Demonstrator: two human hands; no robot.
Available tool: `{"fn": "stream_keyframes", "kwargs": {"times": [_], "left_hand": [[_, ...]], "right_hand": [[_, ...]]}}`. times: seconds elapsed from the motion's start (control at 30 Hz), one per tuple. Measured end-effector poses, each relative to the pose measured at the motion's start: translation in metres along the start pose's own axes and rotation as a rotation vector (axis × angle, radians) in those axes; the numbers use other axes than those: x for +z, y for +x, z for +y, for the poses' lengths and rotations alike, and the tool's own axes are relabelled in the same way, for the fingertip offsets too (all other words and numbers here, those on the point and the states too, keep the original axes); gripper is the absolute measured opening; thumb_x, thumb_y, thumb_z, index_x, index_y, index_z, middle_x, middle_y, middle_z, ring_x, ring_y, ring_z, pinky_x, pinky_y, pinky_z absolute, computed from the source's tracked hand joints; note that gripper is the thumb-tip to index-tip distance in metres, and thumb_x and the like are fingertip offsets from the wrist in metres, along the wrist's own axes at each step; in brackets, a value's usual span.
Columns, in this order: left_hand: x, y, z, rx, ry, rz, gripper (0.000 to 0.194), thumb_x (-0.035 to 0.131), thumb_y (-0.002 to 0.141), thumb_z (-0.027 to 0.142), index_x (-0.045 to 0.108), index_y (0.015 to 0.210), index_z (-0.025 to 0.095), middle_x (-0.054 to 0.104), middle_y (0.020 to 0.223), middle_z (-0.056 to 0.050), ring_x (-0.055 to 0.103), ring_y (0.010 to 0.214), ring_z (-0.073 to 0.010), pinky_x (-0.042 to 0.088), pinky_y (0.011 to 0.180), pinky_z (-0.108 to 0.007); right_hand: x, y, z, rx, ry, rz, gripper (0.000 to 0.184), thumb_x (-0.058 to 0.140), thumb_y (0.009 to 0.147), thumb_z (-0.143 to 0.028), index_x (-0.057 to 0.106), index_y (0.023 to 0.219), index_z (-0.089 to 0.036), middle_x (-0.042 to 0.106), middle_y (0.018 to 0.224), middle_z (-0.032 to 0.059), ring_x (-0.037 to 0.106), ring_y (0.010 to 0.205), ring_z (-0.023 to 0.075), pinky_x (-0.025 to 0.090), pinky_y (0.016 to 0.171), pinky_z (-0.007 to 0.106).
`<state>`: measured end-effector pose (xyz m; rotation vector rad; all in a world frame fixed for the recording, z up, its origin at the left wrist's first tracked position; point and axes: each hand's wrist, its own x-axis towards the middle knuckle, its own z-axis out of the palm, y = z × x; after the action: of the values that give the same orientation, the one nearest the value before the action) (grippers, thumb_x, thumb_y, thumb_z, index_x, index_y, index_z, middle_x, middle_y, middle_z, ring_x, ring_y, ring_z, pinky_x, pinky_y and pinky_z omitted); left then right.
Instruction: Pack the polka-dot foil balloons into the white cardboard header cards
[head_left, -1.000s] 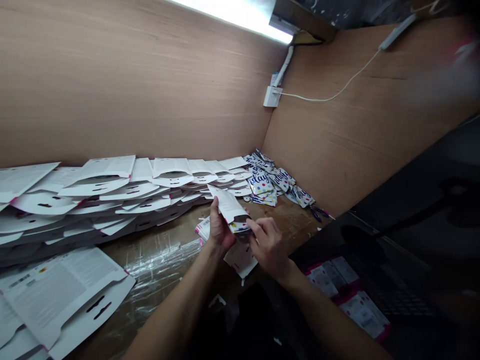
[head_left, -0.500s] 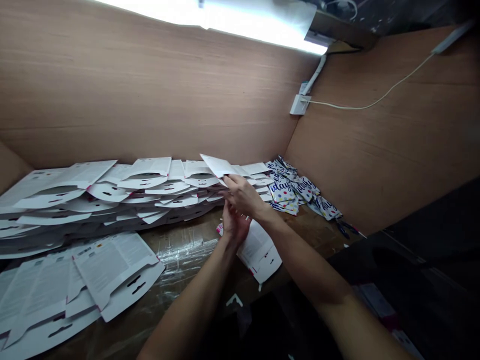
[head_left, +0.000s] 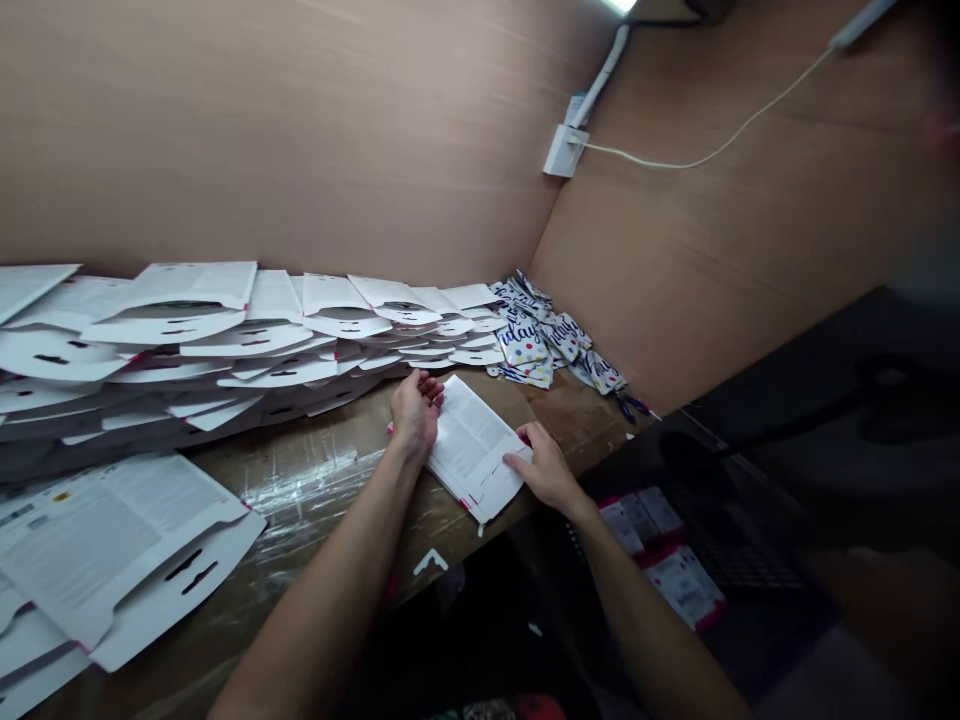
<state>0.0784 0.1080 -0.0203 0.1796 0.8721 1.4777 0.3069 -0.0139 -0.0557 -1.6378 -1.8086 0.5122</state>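
Note:
A small stack of white printed cards (head_left: 471, 450) with pink edges lies on the wooden bench in front of me. My left hand (head_left: 414, 410) rests at its far left corner, fingers curled over the top card's edge. My right hand (head_left: 545, 470) grips the stack's right edge, thumb on top. Behind them a long overlapping row of folded white card sleeves (head_left: 225, 345) runs along the back wall. At the row's right end sits a heap of folded foil balloons (head_left: 544, 345) with coloured dots and blue lettering.
More white cards (head_left: 112, 555) are stacked at the near left on clear plastic film (head_left: 322, 490). Wooden walls close the back and right. A dark bin (head_left: 675, 560) below the bench's right edge holds pink-edged packets. A cable and socket (head_left: 564, 150) hang on the wall.
My right hand has come back from the row of sleeves, where it set down a filled sleeve, to the stack's right edge. My left hand moved onto the stack. The view tilted down.

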Motion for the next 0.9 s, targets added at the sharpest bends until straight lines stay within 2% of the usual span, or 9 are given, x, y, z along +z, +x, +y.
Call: {"fn": "stream_keyframes", "kwargs": {"times": [0.1,0.17,0.23,0.37,0.5,0.57,0.67,0.77,0.9], "left_hand": [[0.006,-0.009,0.003,0.121,0.041,-0.028,0.017,0.080,0.082,0.025,0.066,0.087,0.019,0.066,0.079,0.001,0.063,0.068,-0.0109,0.047,0.067,-0.021],[0.010,-0.018,0.002,0.207,0.054,-0.063,0.031,0.087,0.074,0.017,0.069,0.098,0.023,0.070,0.091,0.002,0.067,0.080,-0.0105,0.049,0.077,-0.019],[0.012,-0.030,-0.004,0.153,0.049,-0.194,0.048,0.091,0.071,0.017,0.070,0.113,0.027,0.074,0.104,0.000,0.070,0.097,-0.0155,0.052,0.090,-0.023],[0.010,-0.059,-0.015,-0.343,-0.064,-0.597,0.064,0.081,0.081,0.053,0.065,0.134,0.019,0.076,0.120,-0.015,0.068,0.122,-0.0398,0.052,0.106,-0.054],[0.008,-0.074,-0.009,-0.477,-0.147,-0.745,0.090,0.066,0.082,0.080,0.058,0.147,0.019,0.071,0.135,-0.019,0.062,0.133,-0.0464,0.049,0.109,-0.066],[0.010,-0.076,-0.003,-0.476,-0.123,-0.760,0.097,0.062,0.080,0.088,0.057,0.149,0.020,0.069,0.139,-0.019,0.061,0.134,-0.0455,0.050,0.108,-0.064],[0.013,-0.078,0.002,-0.441,-0.067,-0.738,0.102,0.060,0.077,0.093,0.060,0.146,0.019,0.072,0.134,-0.019,0.063,0.131,-0.0462,0.053,0.105,-0.062],[0.014,-0.079,0.002,-0.408,-0.048,-0.713,0.100,0.058,0.077,0.093,0.062,0.143,0.018,0.075,0.127,-0.019,0.065,0.128,-0.0467,0.056,0.103,-0.061],[0.015,-0.080,0.003,-0.413,-0.072,-0.684,0.097,0.058,0.078,0.092,0.063,0.142,0.020,0.076,0.125,-0.017,0.066,0.127,-0.0454,0.057,0.102,-0.061]], "right_hand": [[-0.003,0.001,-0.004,0.140,0.266,0.252,0.021,0.061,0.096,-0.041,0.063,0.096,-0.020,0.068,0.087,0.0035,0.063,0.081,0.0222,0.051,0.076,0.034],[-0.009,0.003,-0.010,0.276,0.551,0.368,0.029,0.065,0.093,-0.048,0.062,0.100,-0.020,0.069,0.083,0.0019,0.063,0.073,0.0209,0.052,0.068,0.033],[-0.013,0.006,-0.020,0.354,0.848,0.396,0.036,0.073,0.087,-0.050,0.061,0.103,-0.020,0.072,0.084,0.0019,0.065,0.069,0.0205,0.054,0.064,0.032],[-0.011,0.005,-0.054,0.434,1.205,0.208,0.040,0.082,0.077,-0.046,0.063,0.101,-0.020,0.075,0.082,0.0039,0.067,0.064,0.0202,0.056,0.058,0.032],[0.001,-0.001,-0.083,0.408,1.381,0.007,0.036,0.076,0.076,-0.032,0.065,0.108,-0.019,0.076,0.084,0.0051,0.065,0.062,0.0179,0.050,0.051,0.026],[0.007,-0.003,-0.089,0.402,1.378,0.008,0.037,0.072,0.071,-0.024,0.065,0.108,-0.018,0.074,0.081,0.0028,0.060,0.057,0.0147,0.044,0.048,0.023],[0.017,-0.002,-0.089,0.423,1.238,0.144,0.031,0.069,0.075,-0.028,0.064,0.104,-0.018,0.067,0.072,-0.0013,0.052,0.052,0.0129,0.039,0.046,0.022],[0.024,0.000,-0.085,0.348,0.920,0.281,0.029,0.062,0.092,-0.047,0.064,0.100,-0.020,0.061,0.067,-0.0023,0.050,0.053,0.0146,0.040,0.048,0.024],[0.024,0.003,-0.076,0.179,0.425,0.380,0.046,0.045,0.105,-0.058,0.056,0.077,-0.024,0.056,0.063,-0.0002,0.051,0.060,0.0174,0.039,0.058,0.028]]}}
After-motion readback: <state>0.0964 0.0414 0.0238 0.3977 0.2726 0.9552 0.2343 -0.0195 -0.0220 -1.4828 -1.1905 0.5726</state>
